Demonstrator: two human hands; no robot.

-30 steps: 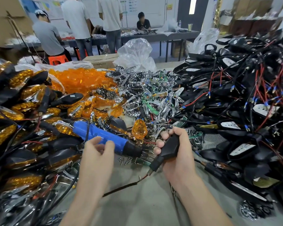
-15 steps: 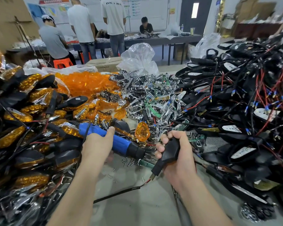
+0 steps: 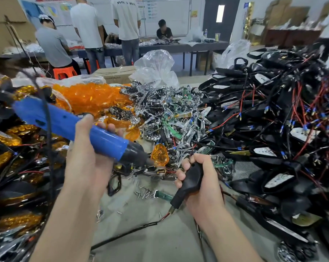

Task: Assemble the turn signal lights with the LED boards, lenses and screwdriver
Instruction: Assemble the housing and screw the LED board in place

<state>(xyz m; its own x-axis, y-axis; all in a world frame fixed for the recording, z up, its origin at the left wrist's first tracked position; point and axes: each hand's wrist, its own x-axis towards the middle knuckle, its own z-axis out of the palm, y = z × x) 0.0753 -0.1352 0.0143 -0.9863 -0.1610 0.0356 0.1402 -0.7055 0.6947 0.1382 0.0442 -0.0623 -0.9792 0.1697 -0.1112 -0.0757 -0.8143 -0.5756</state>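
Observation:
My left hand [image 3: 88, 157] grips the blue electric screwdriver [image 3: 69, 127], lifted off the pile with its black nose pointing right and down toward a loose orange lens [image 3: 160, 155]. My right hand [image 3: 199, 184] holds a black turn signal housing [image 3: 190, 181] by its stem, its red and black wire [image 3: 133, 231] trailing over the table. Orange lenses [image 3: 91, 97] are heaped at the back left. Chrome reflectors and green LED boards [image 3: 169, 114] lie piled in the middle. Loose screws [image 3: 143, 193] are scattered between my hands.
Finished amber lights [image 3: 14, 163] are stacked on the left. Black housings with red and black wires [image 3: 273, 129] are heaped on the right. A clear plastic bag [image 3: 156, 67] and a cardboard box [image 3: 114, 73] stand behind. Several people work at a far table [image 3: 178, 47].
My left hand reached the blue screwdriver, closed round it and lifted it up off the pile. My right hand kept hold of the black housing.

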